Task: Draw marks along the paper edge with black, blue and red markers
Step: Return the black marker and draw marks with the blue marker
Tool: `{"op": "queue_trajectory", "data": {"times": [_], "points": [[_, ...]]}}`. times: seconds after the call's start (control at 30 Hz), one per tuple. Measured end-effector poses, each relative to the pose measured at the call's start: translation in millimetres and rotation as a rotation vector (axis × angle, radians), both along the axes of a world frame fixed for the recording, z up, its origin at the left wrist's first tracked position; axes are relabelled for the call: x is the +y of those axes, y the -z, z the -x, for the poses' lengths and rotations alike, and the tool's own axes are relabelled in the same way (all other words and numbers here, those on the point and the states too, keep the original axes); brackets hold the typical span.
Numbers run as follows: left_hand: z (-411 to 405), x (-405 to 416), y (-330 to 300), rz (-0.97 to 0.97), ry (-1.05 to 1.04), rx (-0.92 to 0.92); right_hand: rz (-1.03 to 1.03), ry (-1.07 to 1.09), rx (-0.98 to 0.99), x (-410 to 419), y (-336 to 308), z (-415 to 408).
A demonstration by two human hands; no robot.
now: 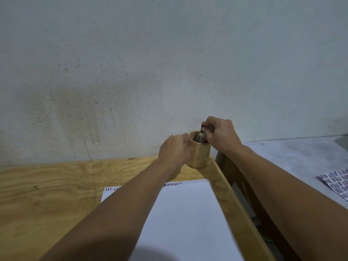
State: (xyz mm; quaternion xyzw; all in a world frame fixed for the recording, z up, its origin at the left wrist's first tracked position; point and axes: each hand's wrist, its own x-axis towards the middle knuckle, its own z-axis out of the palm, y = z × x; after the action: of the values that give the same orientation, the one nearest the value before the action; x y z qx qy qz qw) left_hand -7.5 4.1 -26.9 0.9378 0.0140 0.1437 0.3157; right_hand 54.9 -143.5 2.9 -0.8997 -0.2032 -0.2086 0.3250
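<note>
A round wooden cup [199, 156] stands at the far right corner of the plywood table [56, 194]. My left hand [174, 150] wraps around the cup's left side. My right hand [221, 135] is over the cup's mouth, fingers closed on a dark marker [203, 131] that sticks out of it; the marker's colour is hard to tell. White paper [188, 219] lies in front of the cup, with short black, blue and red marks [172, 184] along its far edge, partly hidden by my left forearm.
A stained grey wall [169, 72] rises right behind the table. To the right, past a gap with a dark wooden frame [243, 187], is a grey surface [293, 159] holding a sheet covered in dark marks [337, 182].
</note>
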Motion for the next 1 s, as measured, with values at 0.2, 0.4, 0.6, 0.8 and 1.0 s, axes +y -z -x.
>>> {"op": "queue_trajectory", "data": {"times": [0.2,0.4,0.6,0.8,1.0], "points": [[1.0,-1.7,-1.4,0.054,-0.037,-0.027,-0.174,0.03,0.101,-9.7,0.3,-0.7],[3.0,-7.1,-1.9,0.09,-0.076,-0.095,-0.182,0.132,0.192,-16.4,-3.4,-10.9],[1.6,-8.3,-2.8,0.104,-0.084,-0.074,-0.166,0.154,0.266,-10.0,-13.2,-16.0],[4.0,-9.4,-2.7,0.126,-0.112,-0.071,-0.125,0.219,0.342,1.5,-13.5,-21.6],[5.2,-9.0,-9.5,0.078,-0.071,-0.007,-0.33,0.184,0.3,-6.8,-37.1,-7.1]]}}
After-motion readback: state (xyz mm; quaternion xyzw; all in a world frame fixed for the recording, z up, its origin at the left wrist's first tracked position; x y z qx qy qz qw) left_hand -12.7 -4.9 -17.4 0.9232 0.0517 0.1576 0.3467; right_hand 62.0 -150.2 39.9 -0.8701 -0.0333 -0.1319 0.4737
